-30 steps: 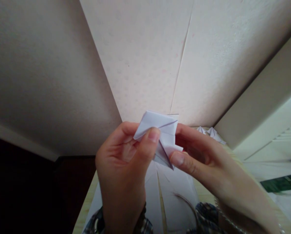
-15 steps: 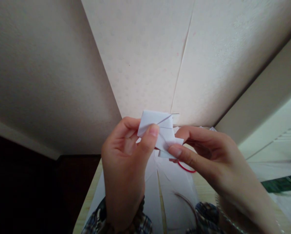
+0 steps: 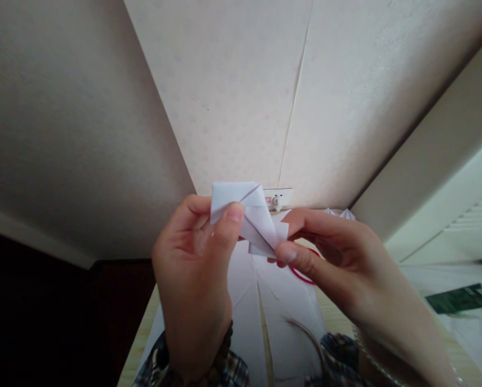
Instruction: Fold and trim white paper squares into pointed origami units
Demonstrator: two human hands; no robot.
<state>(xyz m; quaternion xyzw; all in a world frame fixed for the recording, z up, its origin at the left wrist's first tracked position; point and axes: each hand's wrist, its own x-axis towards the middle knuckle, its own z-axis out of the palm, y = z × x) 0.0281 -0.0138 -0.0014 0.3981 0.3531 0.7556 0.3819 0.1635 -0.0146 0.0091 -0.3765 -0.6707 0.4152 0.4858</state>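
A small piece of folded white paper [image 3: 261,217] is held up between my two hands, above the table. My left hand [image 3: 200,252] pinches its upper left part, with the thumb pressed flat on the front face and the fingers behind. At the lower right corner, my right hand [image 3: 330,258] grips the paper between thumb and fingers. Diagonal creases and overlapping flaps show on the front. The back of the paper is hidden.
White sheets [image 3: 245,312] lie on the light wooden table [image 3: 140,338] beneath my hands. A red ring-shaped thing [image 3: 303,275] shows partly behind my right hand. Folded white paper points [image 3: 347,214] stand near the wall, by a socket [image 3: 279,198]. A green packet [image 3: 461,298] is at right.
Both hands and the folded paper have shifted left in view, and the paper is turned slightly. More of the wall socket shows behind it. Both hands keep their hold.
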